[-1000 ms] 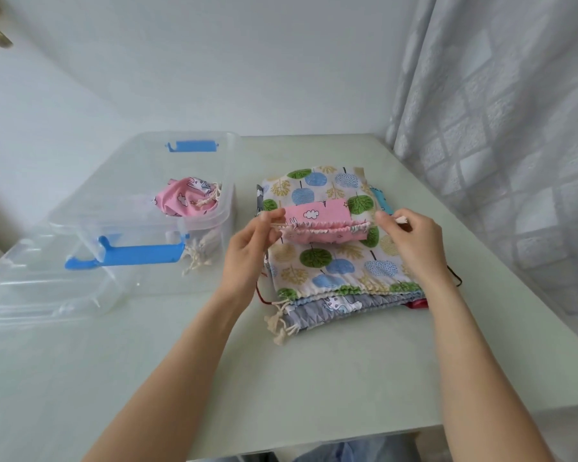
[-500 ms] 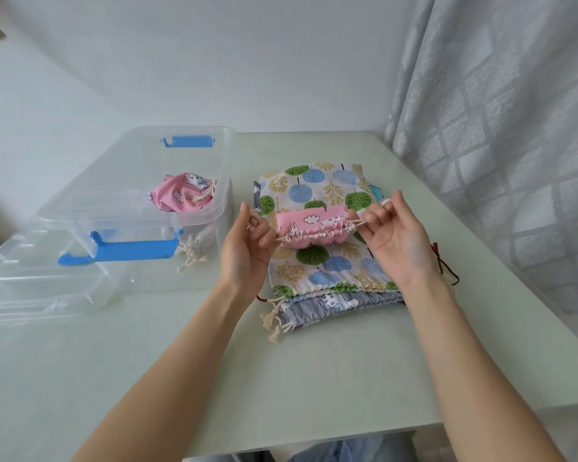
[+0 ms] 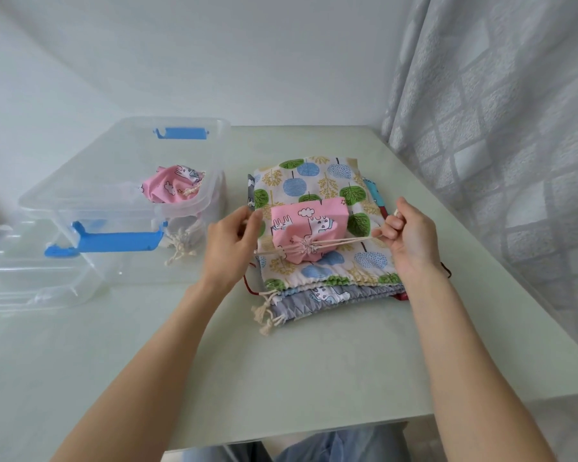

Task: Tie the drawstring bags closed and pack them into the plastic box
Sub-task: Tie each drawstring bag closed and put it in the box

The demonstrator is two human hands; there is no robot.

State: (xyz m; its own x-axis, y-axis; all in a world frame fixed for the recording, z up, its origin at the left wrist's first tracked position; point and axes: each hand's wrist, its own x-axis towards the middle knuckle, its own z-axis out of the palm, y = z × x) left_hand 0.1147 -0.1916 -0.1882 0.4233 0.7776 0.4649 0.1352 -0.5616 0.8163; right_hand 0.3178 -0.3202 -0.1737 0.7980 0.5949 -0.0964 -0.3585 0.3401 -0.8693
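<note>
A small pink drawstring bag (image 3: 306, 225) with a cat print lies on a stack of flat bags; its mouth is gathered tight. My left hand (image 3: 229, 240) pinches the cream drawstring (image 3: 342, 242) at the bag's left. My right hand (image 3: 406, 236) grips the cord ends at the right, and the cords run taut between both hands. The top bag of the stack has a tree print (image 3: 317, 181); a grey bag (image 3: 331, 300) lies under it. The clear plastic box (image 3: 90, 203) with blue latches stands at the left and holds another tied pink bag (image 3: 172, 185).
The box's clear lid (image 3: 24, 278) lies flat at the far left, in front of the box. A cream-corded bag (image 3: 184, 240) shows through the box's wall near the bottom. A curtain (image 3: 501, 128) hangs along the table's right edge. Bare table surface (image 3: 247, 378) lies near me.
My hands moved apart, pulling the cords outward. The pink bag's mouth went from a wide ruffled opening to a tight gathered knot, and the bag dropped onto the stack.
</note>
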